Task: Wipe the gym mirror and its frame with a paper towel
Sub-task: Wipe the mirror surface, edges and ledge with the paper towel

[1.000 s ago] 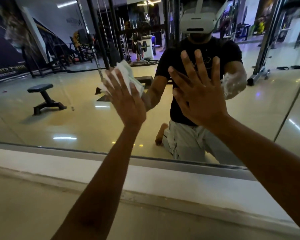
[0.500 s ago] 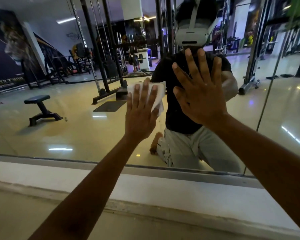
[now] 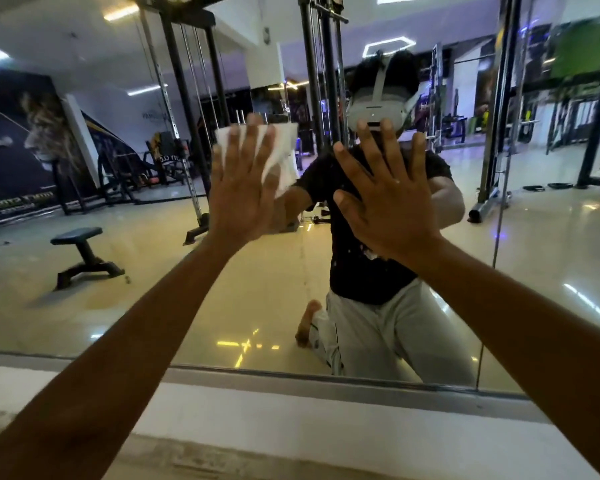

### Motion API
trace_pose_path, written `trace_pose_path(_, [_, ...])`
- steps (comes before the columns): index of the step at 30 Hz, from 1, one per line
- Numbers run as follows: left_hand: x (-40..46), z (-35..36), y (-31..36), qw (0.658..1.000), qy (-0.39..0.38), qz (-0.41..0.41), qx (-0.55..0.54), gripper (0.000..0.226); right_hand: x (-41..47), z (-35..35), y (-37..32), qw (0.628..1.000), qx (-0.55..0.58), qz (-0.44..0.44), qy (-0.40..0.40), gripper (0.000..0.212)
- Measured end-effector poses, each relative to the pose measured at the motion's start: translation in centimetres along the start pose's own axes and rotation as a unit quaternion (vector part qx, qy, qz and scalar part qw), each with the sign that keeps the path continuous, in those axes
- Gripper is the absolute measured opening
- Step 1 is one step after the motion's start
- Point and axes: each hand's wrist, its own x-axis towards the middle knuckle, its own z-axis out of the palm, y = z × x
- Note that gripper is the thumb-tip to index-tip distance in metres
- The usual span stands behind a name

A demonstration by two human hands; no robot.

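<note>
Glossy floor [image 3: 174,292] (black bench [image 3: 80,254])

Mirror [image 3: 187,299] upright before me, carrying surface here. My left hand [image 3: 243,188] flat on glass, fingers straight and spread, pressing white paper towel [image 3: 281,147] against pane; towel shows above and right of fingers. My right hand [image 3: 392,202] flat on bare glass just beside, fingers spread. Metal frame [image 3: 291,377] runs along mirror's lower edge, seated on white ledge [image 3: 291,420]. Vertical seam [image 3: 499,220] between panes at right.
</note>
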Motion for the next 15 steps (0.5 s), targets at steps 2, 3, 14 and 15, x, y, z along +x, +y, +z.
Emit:
trace_pose_path(2, [3.1, -0.8, -1.2, 0.987, 0.048, -0.151, -0.025, 0.060, -0.1, 0.0, 0.0, 1.000, -0.003, -0.002, 0.002, 0.070])
trace_pose_path(3, [3.8, -1.0, -0.3, 0.977, 0.069, -0.197, -0.033, 0.061, 0.0, -0.1, 0.1, 1.000, -0.001, -0.003, 0.000, 0.070])
trace_pose_path(14, [5.9, -3.4, -2.8, 0.991, 0.013, -0.136, 0.014, 0.068, -0.2, -0.8, 0.5, 1.000, 0.005, -0.004, -0.013, 0.070])
trace_pose_path(15, [6.2, -3.2, -1.3, 0.984, 0.022, -0.176, 0.005, 0.070, -0.2, -0.9, 0.7, 1.000, 0.008, 0.000, -0.011, 0.070])
